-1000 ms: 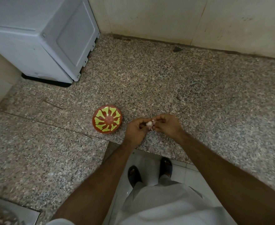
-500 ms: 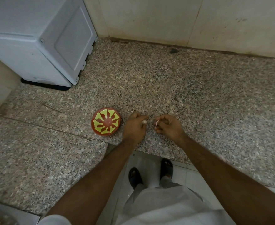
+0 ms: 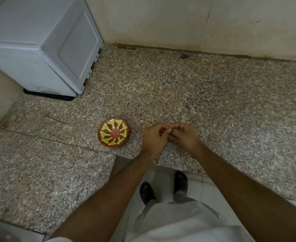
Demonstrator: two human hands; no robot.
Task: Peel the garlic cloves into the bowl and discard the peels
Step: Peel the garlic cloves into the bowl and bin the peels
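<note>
A small red bowl [image 3: 113, 132] with a yellow-green pattern inside stands on the speckled granite counter [image 3: 196, 95]. Just right of it, my left hand [image 3: 154, 138] and my right hand [image 3: 184, 135] meet above the counter's front edge. Both pinch a small whitish garlic clove [image 3: 169, 130] between their fingertips. Only a sliver of the clove shows between the fingers. I cannot tell whether anything lies in the bowl.
A white appliance [image 3: 39, 44] stands at the back left of the counter. Tiled wall [image 3: 178, 20] runs along the back. A metal sink edge [image 3: 12, 233] shows at the bottom left. Below the counter are my feet in dark sandals [image 3: 163, 186] on white floor.
Half a second ago my hands were apart, the left holding the clove and the right a bit of peel. Now they have come together on the clove again.
</note>
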